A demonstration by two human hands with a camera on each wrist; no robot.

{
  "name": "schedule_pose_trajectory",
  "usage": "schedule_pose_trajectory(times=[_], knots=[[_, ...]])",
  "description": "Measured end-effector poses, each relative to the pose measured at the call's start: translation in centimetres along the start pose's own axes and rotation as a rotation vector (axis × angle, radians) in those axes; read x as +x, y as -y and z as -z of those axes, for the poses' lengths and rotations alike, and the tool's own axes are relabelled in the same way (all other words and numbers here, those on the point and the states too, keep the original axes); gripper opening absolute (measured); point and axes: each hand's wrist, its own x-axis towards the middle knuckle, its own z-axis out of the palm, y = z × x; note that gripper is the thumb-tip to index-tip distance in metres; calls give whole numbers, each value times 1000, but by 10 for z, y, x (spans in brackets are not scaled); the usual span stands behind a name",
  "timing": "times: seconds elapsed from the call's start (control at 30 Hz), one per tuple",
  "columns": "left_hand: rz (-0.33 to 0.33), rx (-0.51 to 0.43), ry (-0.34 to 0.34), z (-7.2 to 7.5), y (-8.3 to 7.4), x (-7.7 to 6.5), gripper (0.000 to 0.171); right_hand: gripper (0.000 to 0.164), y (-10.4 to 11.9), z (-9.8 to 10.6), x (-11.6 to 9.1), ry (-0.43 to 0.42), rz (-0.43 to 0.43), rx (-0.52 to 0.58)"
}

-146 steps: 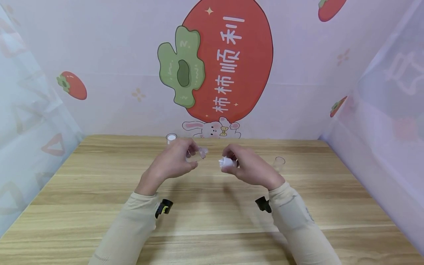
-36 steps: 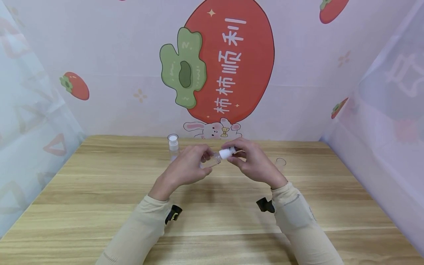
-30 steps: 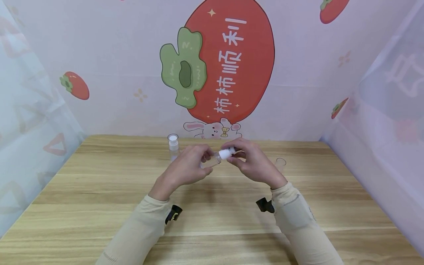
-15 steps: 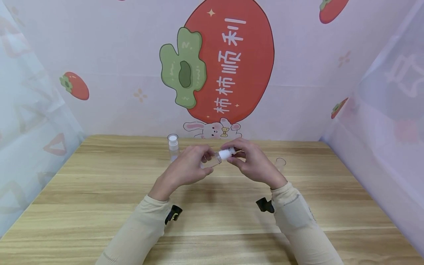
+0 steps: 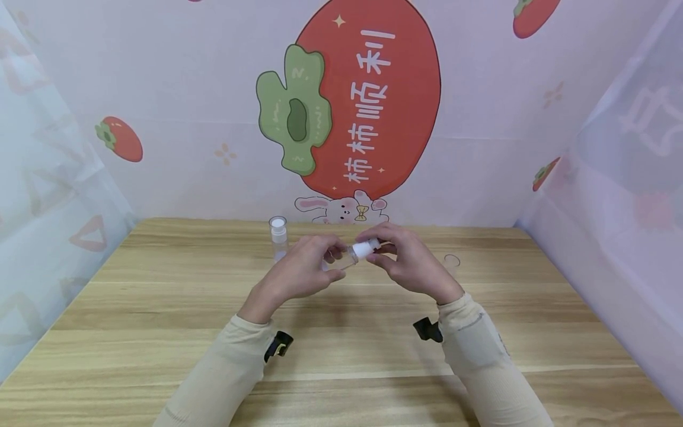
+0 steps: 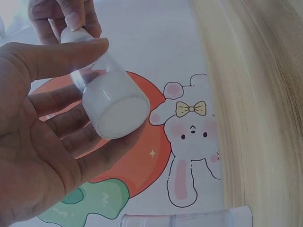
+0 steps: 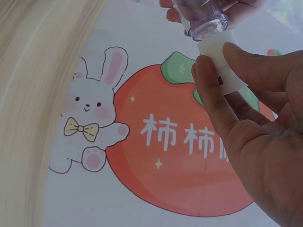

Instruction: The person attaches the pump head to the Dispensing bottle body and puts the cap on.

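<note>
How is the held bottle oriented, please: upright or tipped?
Tipped: in the head view, the bottle slants up from the left hand toward the right hand.

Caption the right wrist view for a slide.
Right hand pinches a white cap at the neck of a clear bottle in the left hand, printed rabbit and red fruit behind.

Clear bottle (image 5: 341,259) tilted over the worktop (image 5: 352,362), left hand's grip (image 5: 297,270) curled round it, right hand's grip (image 5: 408,261) pinching the white top (image 5: 363,249) at its end! Left of that bottle stands a second one (image 5: 278,234); right, a clear round rim (image 5: 452,260); behind, a printed rabbit (image 5: 343,207).
</note>
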Motion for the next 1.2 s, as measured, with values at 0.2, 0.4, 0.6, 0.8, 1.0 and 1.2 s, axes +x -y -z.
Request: schedule_pose_trajectory(times=[0.2,0.4,0.6,0.8,1.0,1.2], knots=[[7,-24,8,1,-1,0,35,32,1,1,0,-2,12,5],[5,-10,-1,0,-2,0,35,31,0,1,0,2,12,-5],[-9,45,-32,-1,-3,0,34,29,-2,1,0,11,11,-15],[-26,101,-72,-3,-3,0,34,27,-1,1,-1,22,-21,-37],[-53,161,-112,-4,-4,0,35,23,-1,1,-1,33,-45,-55],[-72,222,-147,-5,-5,0,37,20,-1,0,0,32,-111,-79]])
